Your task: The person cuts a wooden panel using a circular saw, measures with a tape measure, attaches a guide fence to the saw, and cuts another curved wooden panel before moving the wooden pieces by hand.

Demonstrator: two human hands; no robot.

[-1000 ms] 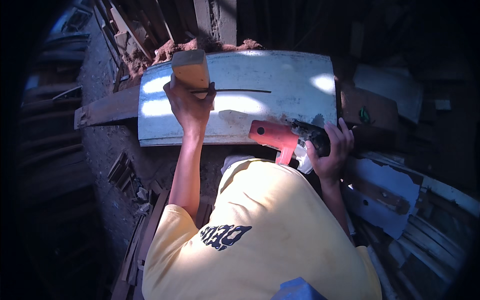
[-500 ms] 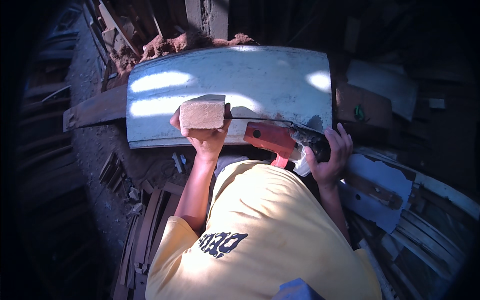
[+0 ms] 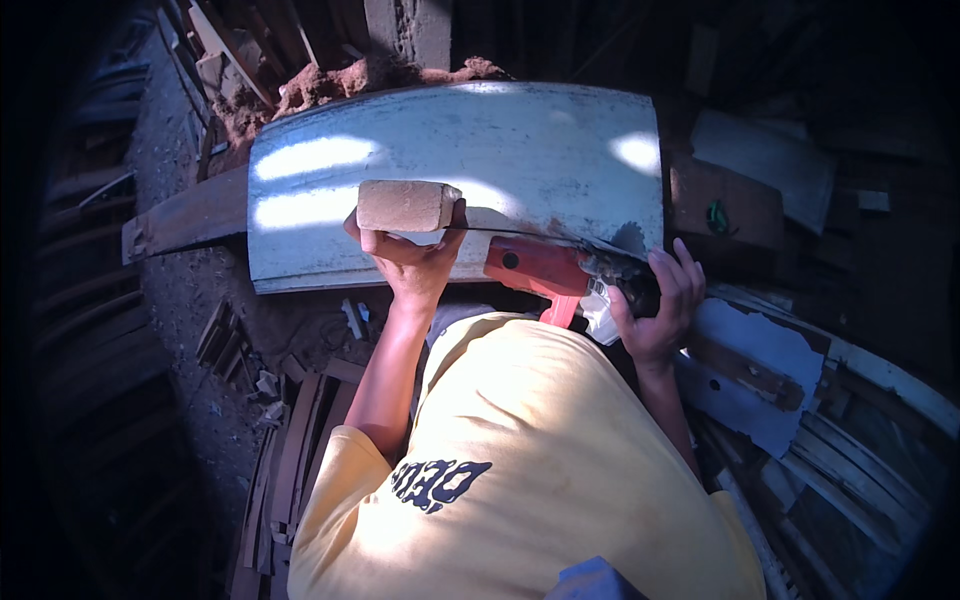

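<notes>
My left hand is closed around a pale wooden block, held up over the near part of a white curved panel. The block's sawn end faces up toward me. To the right, close to my body, is a red and black power tool with a whitish part beneath. My right hand cups its black end, thumb on the near side and fingers partly stretched along the far side. A thin dark edge runs between the tool and the block; what it belongs to I cannot tell.
Wood offcuts lie at the lower left, and stacked boards at the lower right. A brown plank juts out left of the panel. Behind the panel rises a post beside reddish crumbly material. A green item lies at the right.
My left hand and the block have moved slightly away from my body, and the block has tilted. My right hand stays at the tool's black end.
</notes>
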